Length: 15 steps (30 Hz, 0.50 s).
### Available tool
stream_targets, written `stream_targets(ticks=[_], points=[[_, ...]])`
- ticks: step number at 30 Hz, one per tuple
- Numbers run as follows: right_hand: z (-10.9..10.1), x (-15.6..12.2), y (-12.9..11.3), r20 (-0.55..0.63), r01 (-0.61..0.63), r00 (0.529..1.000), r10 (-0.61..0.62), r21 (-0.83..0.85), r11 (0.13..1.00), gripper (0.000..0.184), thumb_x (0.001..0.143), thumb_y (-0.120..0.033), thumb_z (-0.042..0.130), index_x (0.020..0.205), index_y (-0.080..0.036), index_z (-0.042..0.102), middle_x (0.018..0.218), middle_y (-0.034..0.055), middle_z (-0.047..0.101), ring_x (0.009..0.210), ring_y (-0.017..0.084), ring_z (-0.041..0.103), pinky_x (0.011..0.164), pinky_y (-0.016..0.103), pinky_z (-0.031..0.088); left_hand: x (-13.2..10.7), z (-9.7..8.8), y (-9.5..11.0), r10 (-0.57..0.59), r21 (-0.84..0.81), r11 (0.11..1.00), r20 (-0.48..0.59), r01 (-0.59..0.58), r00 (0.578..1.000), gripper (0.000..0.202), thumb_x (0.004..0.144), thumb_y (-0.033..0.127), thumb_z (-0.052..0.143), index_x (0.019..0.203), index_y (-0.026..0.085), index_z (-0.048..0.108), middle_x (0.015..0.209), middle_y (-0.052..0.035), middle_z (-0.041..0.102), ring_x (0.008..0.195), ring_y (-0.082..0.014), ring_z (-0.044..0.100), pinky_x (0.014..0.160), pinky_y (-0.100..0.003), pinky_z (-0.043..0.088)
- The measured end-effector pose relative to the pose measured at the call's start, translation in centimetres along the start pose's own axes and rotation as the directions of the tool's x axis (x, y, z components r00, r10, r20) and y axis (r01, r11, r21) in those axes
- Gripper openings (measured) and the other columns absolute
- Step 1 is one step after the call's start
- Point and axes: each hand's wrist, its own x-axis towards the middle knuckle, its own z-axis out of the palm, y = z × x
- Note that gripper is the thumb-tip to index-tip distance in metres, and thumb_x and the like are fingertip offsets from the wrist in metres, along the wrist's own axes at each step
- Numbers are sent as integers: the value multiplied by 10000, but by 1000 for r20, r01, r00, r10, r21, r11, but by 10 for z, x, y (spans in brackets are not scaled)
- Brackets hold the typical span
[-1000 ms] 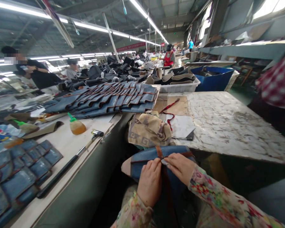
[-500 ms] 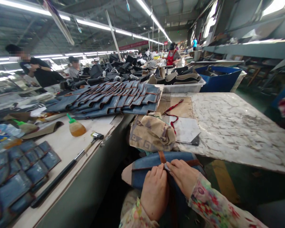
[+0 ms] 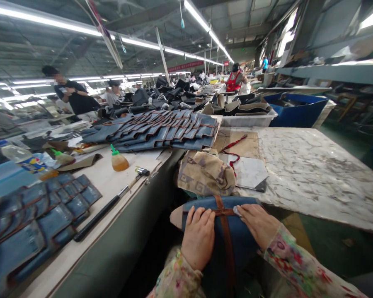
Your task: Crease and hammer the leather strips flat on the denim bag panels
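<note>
A blue leather piece with crossing brown strips lies bent over a support low in front of me, its pale pointed end to the left. My left hand rests on it left of the crossing, fingers laid out and slightly apart. At the right of the crossing, my right hand has its fingers closed on a small whitish wad, pressed against the brown strip. Whether the wad is cloth or something firmer I cannot make out. What supports the leather is mostly hidden.
A patterned cloth bundle sits just beyond the leather. On the left bench lie a hammer, a glue bottle and blue leather pieces. More overlap in a stack behind. A worn white tabletop extends right.
My right hand has slid right along the brown strip with the wad, away from my left hand. The strip crossing now shows between them. The camera view has turned slightly left.
</note>
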Motion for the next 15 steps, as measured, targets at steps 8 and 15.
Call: stream_targets(ticks=[8, 15], points=[[-20, 22, -31, -23, 158, 987, -158, 241, 957, 330, 855, -152, 349, 1110, -203, 552, 1043, 68, 570, 953, 175, 496, 848, 333, 453, -8, 1, -1, -1, 87, 996, 1, 1, 1000, 348, 803, 145, 442, 1137, 217, 511, 1134, -8, 559, 1045, -170, 463, 919, -347, 363], [0, 32, -45, 26, 152, 986, -166, 278, 949, 358, 830, -113, 357, 1107, -213, 560, 1060, 65, 570, 951, 173, 500, 824, 324, 472, -13, 0, -2, -29, 129, 991, 40, 24, 999, 373, 818, 160, 413, 1184, 203, 477, 1164, -23, 539, 1065, -175, 449, 892, -329, 367]])
